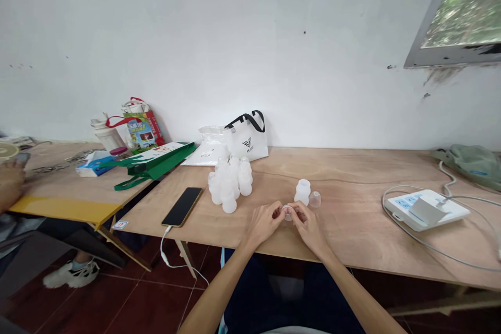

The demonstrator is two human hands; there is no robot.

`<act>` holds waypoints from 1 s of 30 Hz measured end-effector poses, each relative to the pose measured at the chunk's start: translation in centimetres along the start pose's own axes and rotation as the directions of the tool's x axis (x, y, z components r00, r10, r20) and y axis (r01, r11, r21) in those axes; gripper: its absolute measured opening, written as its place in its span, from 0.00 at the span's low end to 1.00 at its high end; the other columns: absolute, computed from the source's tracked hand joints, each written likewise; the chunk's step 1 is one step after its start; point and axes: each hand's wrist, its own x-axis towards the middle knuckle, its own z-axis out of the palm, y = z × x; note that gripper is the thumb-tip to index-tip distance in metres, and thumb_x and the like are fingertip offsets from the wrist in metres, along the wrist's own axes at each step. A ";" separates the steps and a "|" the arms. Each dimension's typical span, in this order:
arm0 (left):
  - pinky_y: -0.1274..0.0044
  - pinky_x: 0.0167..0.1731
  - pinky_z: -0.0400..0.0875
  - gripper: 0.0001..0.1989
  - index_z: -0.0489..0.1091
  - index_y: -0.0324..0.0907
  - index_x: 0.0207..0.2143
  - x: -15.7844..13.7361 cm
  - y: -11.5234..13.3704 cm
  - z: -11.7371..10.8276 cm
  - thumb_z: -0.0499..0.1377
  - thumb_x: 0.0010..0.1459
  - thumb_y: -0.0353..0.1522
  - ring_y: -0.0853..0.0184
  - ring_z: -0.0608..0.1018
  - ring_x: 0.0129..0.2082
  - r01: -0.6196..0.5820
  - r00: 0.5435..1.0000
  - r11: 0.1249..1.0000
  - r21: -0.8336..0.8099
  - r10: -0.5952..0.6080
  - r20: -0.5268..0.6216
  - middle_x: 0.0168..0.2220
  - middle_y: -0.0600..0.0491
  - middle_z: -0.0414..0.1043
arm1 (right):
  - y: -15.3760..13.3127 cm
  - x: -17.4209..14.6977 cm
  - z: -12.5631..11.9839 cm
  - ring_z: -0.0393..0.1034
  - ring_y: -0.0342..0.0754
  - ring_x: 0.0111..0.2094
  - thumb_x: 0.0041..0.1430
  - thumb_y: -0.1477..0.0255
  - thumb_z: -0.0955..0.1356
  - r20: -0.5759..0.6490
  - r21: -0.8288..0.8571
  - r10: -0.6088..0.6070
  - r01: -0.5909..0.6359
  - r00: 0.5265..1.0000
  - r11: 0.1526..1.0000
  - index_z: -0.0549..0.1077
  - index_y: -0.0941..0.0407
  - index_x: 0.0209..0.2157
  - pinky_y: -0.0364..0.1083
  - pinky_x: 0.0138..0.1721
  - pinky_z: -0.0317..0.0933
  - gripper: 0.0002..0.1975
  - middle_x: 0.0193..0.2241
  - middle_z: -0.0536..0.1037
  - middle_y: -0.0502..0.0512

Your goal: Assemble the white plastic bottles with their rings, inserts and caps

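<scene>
My left hand (265, 222) and my right hand (310, 225) meet near the table's front edge. Their fingertips pinch a small, round, whitish translucent piece (288, 213) between them; the fingers partly cover it, and its kind is unclear. Just beyond my right hand stands an open white plastic bottle (302, 191), upright. Beside that bottle, to the right, lies a clear dome-shaped cap (315, 199). Left of my hands, several similar white bottles (229, 199) stand grouped closely together.
A phone (182, 206) with a white cable lies at left. Behind the bottles are a white plastic package (211, 147) and a white tote bag (250, 138). A power strip (426, 210) with cables sits at right. Another person's hand (10, 180) is at the neighbouring table.
</scene>
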 end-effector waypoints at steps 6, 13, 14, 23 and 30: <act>0.76 0.29 0.54 0.23 0.65 0.43 0.28 -0.1 0.7 -0.4 0.49 0.73 0.46 0.68 0.72 0.27 -0.004 1.000 1.000 0.003 0.004 0.025 0.26 0.58 0.71 | -0.3 0.0 0.0 0.77 0.54 0.40 0.67 0.52 0.66 -0.039 0.050 0.057 -0.055 0.998 0.997 0.77 0.52 0.42 0.50 0.42 0.67 0.19 0.38 0.83 0.56; 0.76 0.29 0.54 0.19 0.65 0.45 0.32 -0.2 1.0 -0.5 0.49 0.73 0.45 0.67 0.74 0.28 -0.008 0.998 0.999 0.037 0.006 0.064 0.28 0.59 0.73 | -0.4 0.0 -0.1 0.75 0.52 0.36 0.68 0.53 0.64 -0.010 0.008 0.036 -0.036 0.999 0.999 0.77 0.52 0.41 0.48 0.37 0.65 0.19 0.37 0.82 0.55; 0.76 0.29 0.54 0.18 0.65 0.45 0.32 -0.2 1.0 -0.6 0.49 0.73 0.44 0.67 0.74 0.28 -0.017 0.997 0.999 0.045 0.014 0.074 0.28 0.58 0.73 | -0.5 0.0 -0.1 0.74 0.51 0.34 0.68 0.53 0.64 -0.008 -0.005 0.031 -0.031 0.999 0.999 0.77 0.52 0.41 0.48 0.36 0.65 0.19 0.36 0.82 0.54; 0.76 0.29 0.53 0.18 0.62 0.44 0.30 -0.1 0.4 -0.2 0.50 0.73 0.42 0.68 0.72 0.27 -0.058 0.997 0.998 0.014 0.057 0.056 0.27 0.58 0.69 | -0.3 0.0 -0.1 0.71 0.49 0.29 0.69 0.54 0.63 0.006 -0.051 0.003 -0.003 1.000 0.999 0.76 0.52 0.40 0.47 0.33 0.63 0.18 0.34 0.81 0.53; 0.75 0.30 0.55 0.17 0.65 0.44 0.30 0.1 0.2 0.0 0.51 0.71 0.40 0.68 0.73 0.28 -0.032 0.997 0.999 0.030 0.030 0.065 0.27 0.58 0.70 | -0.2 -0.1 0.1 0.71 0.50 0.28 0.70 0.53 0.61 -0.011 -0.148 -0.048 0.046 0.999 0.988 0.76 0.52 0.39 0.48 0.34 0.65 0.20 0.32 0.81 0.54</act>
